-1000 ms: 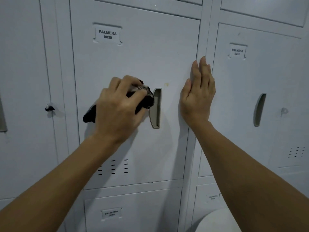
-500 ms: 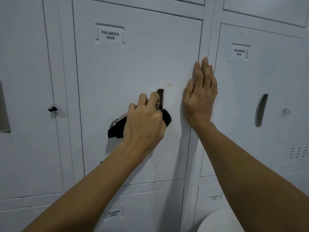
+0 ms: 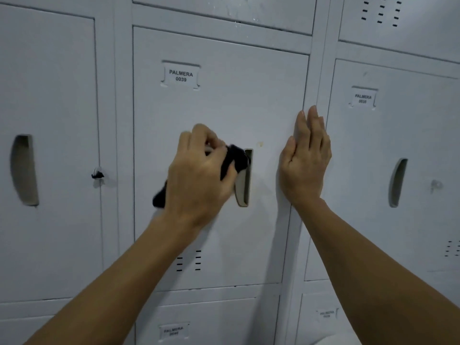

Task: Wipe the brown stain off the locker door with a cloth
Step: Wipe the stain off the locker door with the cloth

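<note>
The grey locker door (image 3: 224, 100) labelled PALMERA 0039 fills the middle of the view. A small brown stain (image 3: 260, 144) shows on it just right of the top of the recessed handle (image 3: 245, 178). My left hand (image 3: 199, 175) grips a dark cloth (image 3: 234, 158) and presses it against the door left of the handle; the cloth's other end sticks out below my hand. The stain lies uncovered, a short way right of the cloth. My right hand (image 3: 306, 160) rests flat, fingers together, on the door's right edge.
Neighbouring locker doors stand on both sides, the right one (image 3: 398, 120) with its own handle slot (image 3: 397, 183). A small latch (image 3: 97, 174) sits on the left locker. Vent slots (image 3: 189, 260) show below my left hand. More lockers run below.
My left hand with the cloth has slid left and up from over the handle to beside it. The camera view has shifted up. My right hand stays flat on the door edge.
</note>
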`<state>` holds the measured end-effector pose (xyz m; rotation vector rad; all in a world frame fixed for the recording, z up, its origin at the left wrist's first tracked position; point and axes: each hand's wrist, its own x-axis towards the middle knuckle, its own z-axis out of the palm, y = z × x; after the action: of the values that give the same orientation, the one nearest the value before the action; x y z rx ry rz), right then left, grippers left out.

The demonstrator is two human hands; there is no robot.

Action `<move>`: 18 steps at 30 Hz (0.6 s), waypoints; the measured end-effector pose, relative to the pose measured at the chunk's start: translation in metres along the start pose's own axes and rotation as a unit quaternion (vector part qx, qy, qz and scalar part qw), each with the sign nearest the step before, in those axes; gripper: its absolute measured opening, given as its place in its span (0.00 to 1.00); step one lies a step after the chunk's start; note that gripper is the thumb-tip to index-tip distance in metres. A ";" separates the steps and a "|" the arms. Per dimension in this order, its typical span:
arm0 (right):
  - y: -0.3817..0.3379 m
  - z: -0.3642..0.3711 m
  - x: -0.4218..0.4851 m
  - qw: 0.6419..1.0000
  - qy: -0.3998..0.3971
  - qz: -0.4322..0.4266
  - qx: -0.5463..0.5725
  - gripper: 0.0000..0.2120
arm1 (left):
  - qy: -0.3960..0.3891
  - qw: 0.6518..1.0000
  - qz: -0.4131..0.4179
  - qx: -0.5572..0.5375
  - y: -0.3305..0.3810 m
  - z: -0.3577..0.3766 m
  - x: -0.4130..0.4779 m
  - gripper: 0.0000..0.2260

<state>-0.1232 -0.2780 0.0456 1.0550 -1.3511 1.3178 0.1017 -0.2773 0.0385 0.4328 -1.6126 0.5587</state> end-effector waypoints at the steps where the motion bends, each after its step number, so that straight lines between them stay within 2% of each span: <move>1: 0.000 0.000 0.000 1.000 -0.003 0.001 0.000 0.24 | 0.032 0.999 0.038 0.010 -0.008 0.001 0.007 0.09; 3: 0.000 0.001 -0.001 1.000 0.001 0.000 0.001 0.24 | 0.064 0.990 0.114 0.051 -0.026 0.007 0.020 0.07; 5: 0.001 0.003 -0.002 1.000 0.014 -0.001 0.000 0.24 | 0.056 0.986 0.147 0.063 -0.038 0.018 0.024 0.08; 11: 0.003 0.003 -0.003 1.000 0.023 -0.009 -0.008 0.24 | 0.035 0.982 0.177 0.059 -0.011 0.058 -0.004 0.07; 15: 0.001 0.004 -0.002 0.999 0.033 -0.014 -0.009 0.23 | 0.022 0.984 0.176 0.024 -0.012 0.058 -0.020 0.06; 18: 0.001 0.005 0.000 0.999 0.036 -0.019 -0.008 0.23 | -0.013 0.981 0.189 0.036 -0.010 0.055 -0.041 0.07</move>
<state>-0.1242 -0.2827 0.0452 1.0073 -1.2797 1.3021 0.0677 -0.3193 -0.0047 0.1852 -1.7152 0.9031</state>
